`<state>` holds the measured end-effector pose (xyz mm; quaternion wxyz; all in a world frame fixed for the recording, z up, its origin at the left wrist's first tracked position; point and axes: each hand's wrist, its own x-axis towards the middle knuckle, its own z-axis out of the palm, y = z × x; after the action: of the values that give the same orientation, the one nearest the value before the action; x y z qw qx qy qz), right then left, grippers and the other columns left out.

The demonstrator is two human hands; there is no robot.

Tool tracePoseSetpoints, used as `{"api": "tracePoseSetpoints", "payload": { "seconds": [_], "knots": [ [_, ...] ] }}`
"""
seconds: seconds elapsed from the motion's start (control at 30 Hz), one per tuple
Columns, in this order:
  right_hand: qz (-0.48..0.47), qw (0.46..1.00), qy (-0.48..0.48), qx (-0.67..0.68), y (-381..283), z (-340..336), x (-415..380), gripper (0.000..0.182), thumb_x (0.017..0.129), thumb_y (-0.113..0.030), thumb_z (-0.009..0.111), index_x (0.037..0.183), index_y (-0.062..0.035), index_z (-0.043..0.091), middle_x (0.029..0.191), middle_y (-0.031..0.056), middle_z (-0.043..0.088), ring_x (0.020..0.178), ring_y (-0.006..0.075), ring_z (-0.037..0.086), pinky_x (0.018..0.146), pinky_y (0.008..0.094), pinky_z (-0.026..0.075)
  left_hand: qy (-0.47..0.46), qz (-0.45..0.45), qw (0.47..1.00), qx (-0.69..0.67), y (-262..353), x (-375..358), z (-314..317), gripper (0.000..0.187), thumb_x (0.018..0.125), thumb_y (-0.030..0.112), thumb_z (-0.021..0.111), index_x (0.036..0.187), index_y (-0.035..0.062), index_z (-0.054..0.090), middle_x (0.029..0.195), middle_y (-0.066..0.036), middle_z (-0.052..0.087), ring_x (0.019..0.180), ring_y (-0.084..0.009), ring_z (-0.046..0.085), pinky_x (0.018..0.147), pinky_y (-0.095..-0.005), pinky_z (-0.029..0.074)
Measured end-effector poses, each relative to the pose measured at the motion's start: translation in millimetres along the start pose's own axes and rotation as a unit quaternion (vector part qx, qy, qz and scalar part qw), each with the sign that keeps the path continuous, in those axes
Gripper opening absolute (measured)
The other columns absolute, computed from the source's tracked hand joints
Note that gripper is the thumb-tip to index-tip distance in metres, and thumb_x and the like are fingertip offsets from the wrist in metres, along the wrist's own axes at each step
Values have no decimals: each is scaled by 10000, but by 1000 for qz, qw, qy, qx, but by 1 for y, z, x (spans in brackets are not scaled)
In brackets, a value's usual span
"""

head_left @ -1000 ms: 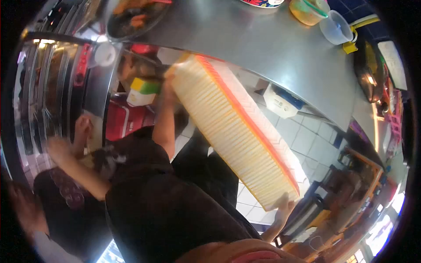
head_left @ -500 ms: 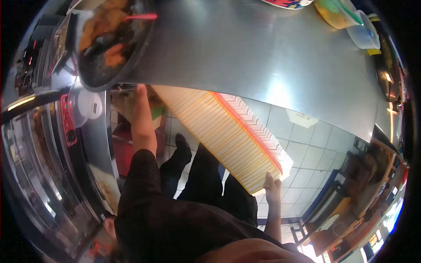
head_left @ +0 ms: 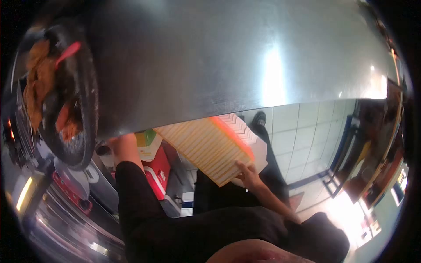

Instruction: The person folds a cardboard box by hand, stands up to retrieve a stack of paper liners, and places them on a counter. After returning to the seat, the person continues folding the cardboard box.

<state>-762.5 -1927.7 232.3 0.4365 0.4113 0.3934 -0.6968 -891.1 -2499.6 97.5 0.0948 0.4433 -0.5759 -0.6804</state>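
My right hand (head_left: 247,173) grips the near corner of a striped cardboard piece (head_left: 204,149), thumb on top. It is flat and long, with yellow stripes, an orange-red band and a white zigzag-patterned side. Its far end passes beneath the edge of the steel counter (head_left: 184,65). My left hand (head_left: 115,143) reaches to the counter's underside at the left, its fingers hidden. Close by, below the counter, lies a green, yellow and white printed carton (head_left: 149,147).
A dark round pan (head_left: 90,109) holding brown fried pieces and a pink-handled utensil (head_left: 69,53) stands at the counter's left end. A red box-like object (head_left: 158,173) sits below. A white scale (head_left: 90,175) is at left. Another person's shoe (head_left: 259,117) shows on the tiles.
The view has swung, bringing the pan lower and further left. My right hand and the cardboard have come left and slightly up. More of the printed carton and red object shows.
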Motion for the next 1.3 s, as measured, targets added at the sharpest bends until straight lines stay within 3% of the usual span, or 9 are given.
{"api": "tracePoseSetpoints", "payload": {
  "seconds": [0.5,0.73,0.9,1.0,1.07,1.1,1.17,1.23,1.3],
  "knots": [
    [96,967,-65,225,86,125,57,496,1005,-350,619,1389,-77,466,1375,100,531,1287,251,527,1068,487,467,-35,42,991,124,22,20,15,434,954,367,628,1178,-5,616,1117,-97,658,1028,-239,612,913,-338,471],
    [55,941,-139,303,80,188,106,522,993,-352,635,1408,-98,448,1415,85,503,1332,255,473,1138,478,382,-52,106,975,189,35,24,51,425,960,359,628,1169,-11,615,1107,-95,658,1022,-236,612,907,-327,470],
    [5,935,-185,302,57,231,141,539,986,-376,636,1414,-113,440,1439,81,487,1344,256,453,1164,496,345,-15,237,907,348,40,-46,90,419,964,352,629,1163,-15,614,1099,-94,659,1017,-233,612,903,-319,470],
    [-13,925,-191,327,42,256,167,431,1004,-347,622,1346,-110,506,1328,64,560,1226,231,535,1056,456,443,88,330,851,399,26,-155,96,415,966,349,629,1160,-18,613,1095,-94,659,1015,-231,612,901,-314,470],
    [-57,913,-222,338,39,268,197,403,1004,-339,622,1320,-111,517,1301,63,566,1197,232,546,1035,446,452,178,279,909,252,-1,-202,100,390,963,332,643,1159,-5,615,1067,-102,667,1029,-215,622,890,-278,470],
    [-55,914,-225,333,32,273,208,403,1004,-339,622,1320,-111,517,1301,63,566,1197,232,546,1035,446,452,183,279,909,250,-16,-203,91,390,963,332,643,1159,-5,615,1067,-102,667,1029,-215,622,890,-278,470],
    [-88,922,-207,314,11,285,223,373,1021,-345,585,1299,-103,527,1260,67,579,1185,235,552,1030,446,457,175,15,967,185,-45,-201,74,499,979,432,599,1255,17,581,1184,-154,643,1141,-225,596,974,-334,450],
    [-114,919,-228,300,-18,298,226,364,1027,-340,568,1294,-96,529,1252,76,581,1175,243,557,1029,451,456,82,-44,990,103,-50,-176,81,626,988,541,523,1356,34,521,1320,-170,584,1244,-242,544,1051,-388,404],
    [-138,916,-244,288,-35,313,241,356,1033,-335,551,1289,-89,532,1244,84,583,1164,251,562,1027,456,456,50,-12,998,26,-39,-155,101,677,1000,571,455,1427,46,462,1420,-161,518,1309,-254,495,1094,-421,369]
  ]
}}
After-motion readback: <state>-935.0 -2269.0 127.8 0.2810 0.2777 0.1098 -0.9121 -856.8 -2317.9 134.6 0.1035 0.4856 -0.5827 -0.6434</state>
